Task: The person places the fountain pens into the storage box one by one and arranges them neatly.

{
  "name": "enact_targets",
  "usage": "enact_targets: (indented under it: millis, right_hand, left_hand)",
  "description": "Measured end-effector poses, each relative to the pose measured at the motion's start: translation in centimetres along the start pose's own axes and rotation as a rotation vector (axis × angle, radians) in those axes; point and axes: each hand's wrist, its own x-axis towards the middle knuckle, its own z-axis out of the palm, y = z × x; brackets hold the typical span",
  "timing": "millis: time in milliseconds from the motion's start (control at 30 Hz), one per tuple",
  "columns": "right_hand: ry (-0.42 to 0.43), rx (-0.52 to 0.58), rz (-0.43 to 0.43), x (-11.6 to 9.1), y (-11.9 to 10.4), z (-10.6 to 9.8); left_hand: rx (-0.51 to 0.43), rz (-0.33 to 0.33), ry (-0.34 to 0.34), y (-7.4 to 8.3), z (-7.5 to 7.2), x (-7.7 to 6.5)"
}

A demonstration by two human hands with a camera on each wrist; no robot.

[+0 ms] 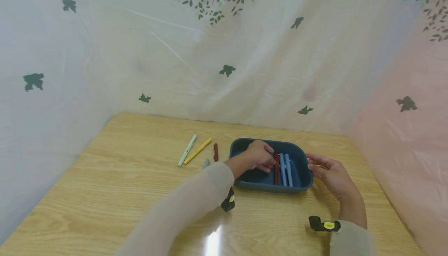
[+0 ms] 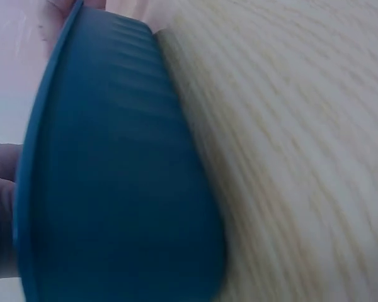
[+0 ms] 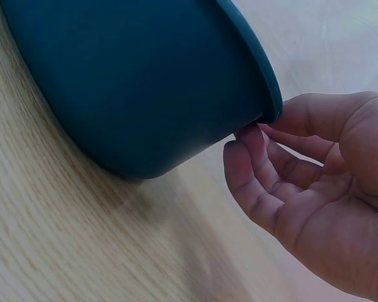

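Note:
A dark blue plastic bin (image 1: 252, 186) with rounded corners stands on the table. Inside it a red pen (image 1: 276, 174) lies beside two light blue pens (image 1: 286, 170), all roughly parallel. My left hand (image 1: 258, 155) reaches over the bin's left side, its loosely bent fingers at the red pen; the thumb appears apart from the pen. In the left wrist view the bin wall hides most of that hand. At the bin's right end, my right hand (image 3: 321, 170) pinches the rim, with some fingertips beneath the lip.
Left of the bin lie a pale green pen (image 1: 187, 150), a yellow pen (image 1: 197, 151), another red pen (image 1: 215, 152) and a light blue pen (image 1: 206, 163), partly hidden by my left sleeve. A patterned curtain (image 1: 210, 73) hangs behind the wooden table (image 1: 105, 178).

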Motion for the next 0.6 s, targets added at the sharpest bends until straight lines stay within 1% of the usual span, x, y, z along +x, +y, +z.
enact_targets:
  millis: [133,233,467,600]
  right_hand:
    - [0.0,-0.002,-0.005,-0.1,0.1,-0.1]
    - [-0.003,-0.001,-0.002,-0.2,0.1,-0.1]
    - [-0.006,-0.001,0.004,-0.4,0.0,-0.1]
    - [-0.007,0.003,0.003,-0.5,-0.2,-0.2]
  left_hand:
    - [0.021,0.046,-0.036,0.3,-1.0,-0.3]
    - [0.04,0.071,-0.049,0.7,-1.8,-0.5]
    - [0.071,0.109,-0.045,1.7,-4.1,-1.3]
    - [0.107,0.137,-0.033,2.0,-5.6,-1.7]
